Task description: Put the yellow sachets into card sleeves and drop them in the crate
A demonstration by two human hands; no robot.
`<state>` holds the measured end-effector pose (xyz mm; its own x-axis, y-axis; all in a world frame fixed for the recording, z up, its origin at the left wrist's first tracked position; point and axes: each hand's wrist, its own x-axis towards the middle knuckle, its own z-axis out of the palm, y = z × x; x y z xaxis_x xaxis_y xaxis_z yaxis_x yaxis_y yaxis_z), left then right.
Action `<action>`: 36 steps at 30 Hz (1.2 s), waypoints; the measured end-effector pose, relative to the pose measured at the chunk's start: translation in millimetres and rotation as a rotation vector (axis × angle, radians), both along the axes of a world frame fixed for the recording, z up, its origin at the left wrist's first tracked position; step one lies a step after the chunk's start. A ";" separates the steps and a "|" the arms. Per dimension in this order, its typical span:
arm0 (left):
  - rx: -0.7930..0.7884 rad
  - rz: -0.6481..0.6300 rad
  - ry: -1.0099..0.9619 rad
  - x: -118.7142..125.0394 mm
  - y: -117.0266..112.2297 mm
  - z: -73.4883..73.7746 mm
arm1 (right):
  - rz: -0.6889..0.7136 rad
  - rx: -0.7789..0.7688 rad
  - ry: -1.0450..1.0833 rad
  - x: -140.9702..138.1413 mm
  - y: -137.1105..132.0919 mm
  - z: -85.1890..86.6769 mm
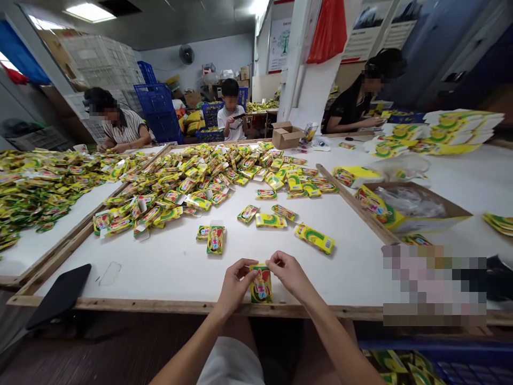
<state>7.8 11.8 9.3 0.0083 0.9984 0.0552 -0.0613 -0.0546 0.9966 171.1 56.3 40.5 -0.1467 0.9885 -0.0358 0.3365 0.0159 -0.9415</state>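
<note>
A small yellow and green printed carton [261, 286] stands upright near the front edge of the white table [168, 272]. My left hand [236, 283] is closed on its upper left side, thumb across the front. My right hand [289, 274] pinches the top right corner of the same carton, fingertips pressed together. Whether its top flap is folded in is hidden by my fingers. Just beyond lie another carton [216, 239] with its pale flap up, a flat-lying carton [271, 221] and a larger yellow carton [315, 238].
A big heap of cartons [192, 176] covers the back of the table. Wooden strips [356, 206] divide the surface. At right stands an open box [417, 214] holding clear plastic. A dark phone-like slab [60, 294] overhangs the front left edge. Several people sit around.
</note>
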 end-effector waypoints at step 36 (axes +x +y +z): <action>-0.004 -0.070 0.149 2.6 -4.1 3.3 | 0.152 0.046 0.161 -0.8 -42.2 -27.0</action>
<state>10.4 7.7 12.6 0.0858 0.9953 0.0445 0.0833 -0.0517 0.9952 170.2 14.1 13.5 -0.2942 0.9547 0.0445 0.1727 0.0989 -0.9800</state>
